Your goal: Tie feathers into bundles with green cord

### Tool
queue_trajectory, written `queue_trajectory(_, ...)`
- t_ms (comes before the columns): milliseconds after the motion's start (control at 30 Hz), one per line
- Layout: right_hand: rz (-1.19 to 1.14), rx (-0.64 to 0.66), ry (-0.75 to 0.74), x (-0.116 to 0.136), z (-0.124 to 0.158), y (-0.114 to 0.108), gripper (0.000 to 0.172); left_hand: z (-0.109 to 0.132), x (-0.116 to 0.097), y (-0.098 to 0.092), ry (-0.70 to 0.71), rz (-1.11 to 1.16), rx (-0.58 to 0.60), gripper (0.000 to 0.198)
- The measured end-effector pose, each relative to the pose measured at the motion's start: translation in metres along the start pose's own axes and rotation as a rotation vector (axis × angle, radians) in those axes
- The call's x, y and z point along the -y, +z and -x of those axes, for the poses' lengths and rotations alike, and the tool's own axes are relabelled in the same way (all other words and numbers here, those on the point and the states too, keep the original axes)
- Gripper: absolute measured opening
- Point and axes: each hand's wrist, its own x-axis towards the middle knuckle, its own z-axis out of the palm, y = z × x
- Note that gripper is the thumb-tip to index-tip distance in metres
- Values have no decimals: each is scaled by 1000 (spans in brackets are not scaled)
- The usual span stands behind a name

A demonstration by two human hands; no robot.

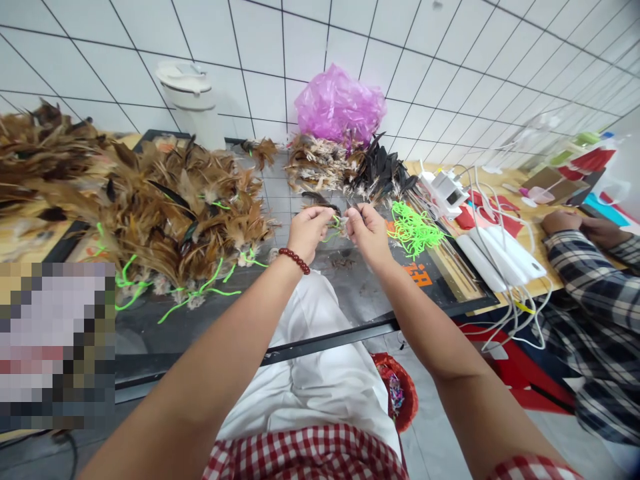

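My left hand (311, 230), a beaded bracelet at its wrist, pinches a small dark feather bundle (327, 208) with a bit of green cord showing below the fingers. Close beside it my right hand (369, 230) is closed, thumb against fingers, at the whitish base of the bundle; what it grips is too small to make out. To the right lies a heap of bright green cords (415, 229). A big pile of brown feathers (195, 213), some tied with green cord, spreads to the left. Black feathers (380, 170) and pale-based feathers (317, 163) lie behind my hands.
A pink plastic bag (343, 103) and a white lidded container (193, 100) stand by the tiled wall. On the right are a white power strip (503, 257), tangled cables and a person's plaid sleeve (590, 267). A red bin (397, 393) sits below the black table edge (330, 341).
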Motion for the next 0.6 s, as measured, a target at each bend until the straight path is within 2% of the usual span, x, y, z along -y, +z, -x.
queue_trajectory(100,44,-81,-57,-4,-4,-1,26,-1,-2,-2,4,85,-2,20)
queue_trajectory(300,21,0,20,-10,-7,6,30,-2,0,-3,-1,155,38,23)
queue_trajectory(433,-95,-7,74,-9,-7,8,34,0,-1,-2,-34,157,97,26)
queue_trajectory(600,-103,-4,74,-5,-6,8,39,1,-3,-2,-62,112,144,25)
